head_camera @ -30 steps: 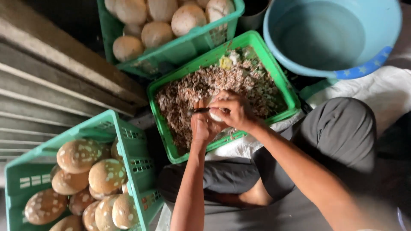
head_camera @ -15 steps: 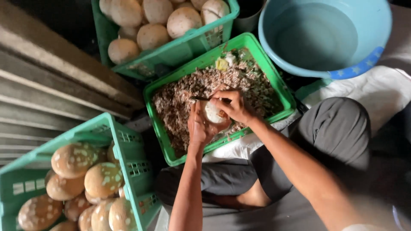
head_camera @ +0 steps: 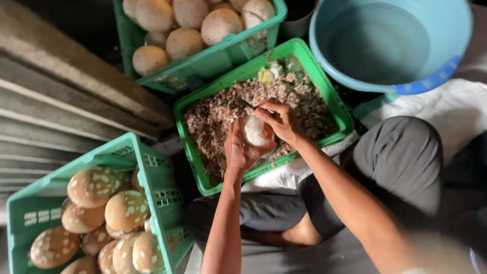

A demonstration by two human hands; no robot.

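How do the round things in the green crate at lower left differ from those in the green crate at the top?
The brown balls in the lower-left green crate are darker and covered with pale patches; the pale tan balls in the top green crate look plain and unspotted. The lower-left crate stands tilted at the frame's corner, while the top one sits behind the green tray of brown scraps. Both loads are round, similar in size, and heaped.

Pale round fruit (head_camera: 255, 131), seemingly peeled; held above shavings-filled green crate (head_camera: 324, 86).
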